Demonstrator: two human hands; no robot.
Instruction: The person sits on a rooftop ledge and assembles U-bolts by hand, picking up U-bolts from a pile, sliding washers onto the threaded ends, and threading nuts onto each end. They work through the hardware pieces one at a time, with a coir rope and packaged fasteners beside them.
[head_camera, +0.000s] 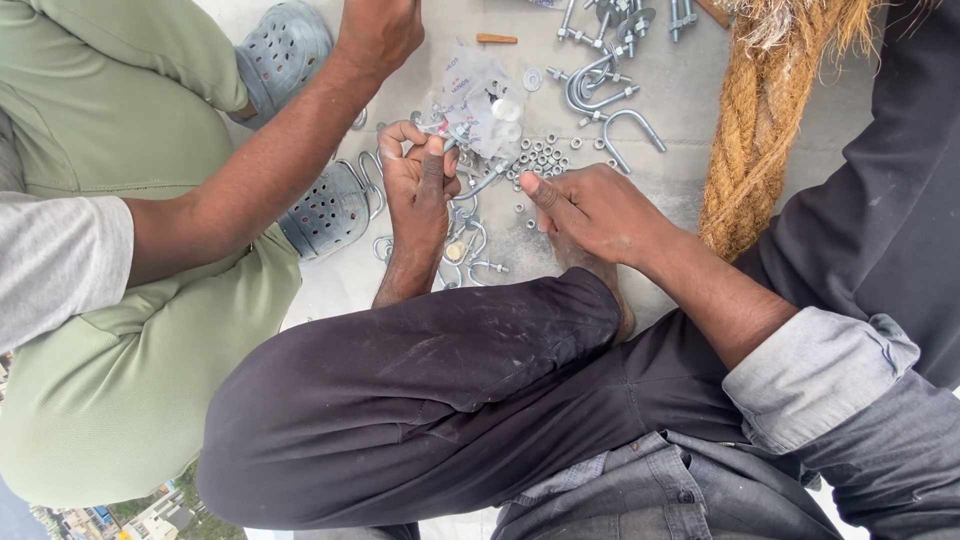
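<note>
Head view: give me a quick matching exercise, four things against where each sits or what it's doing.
Things
1. left hand
2. right hand
3. thick rope
4. loose nuts

Places or states
A. lies along the right side of the floor, frayed at the top
B. pinches a small metal part by the plastic bags
C. scattered in a pile between the two hands
D. fingers stretched towards the pile, holding nothing visible

Pairs: 1-B, 2-D, 3-A, 4-C

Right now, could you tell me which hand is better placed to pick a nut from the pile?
Probably the right hand: empty, its fingertips beside the nuts. The left hand already grips a U-bolt.
</note>
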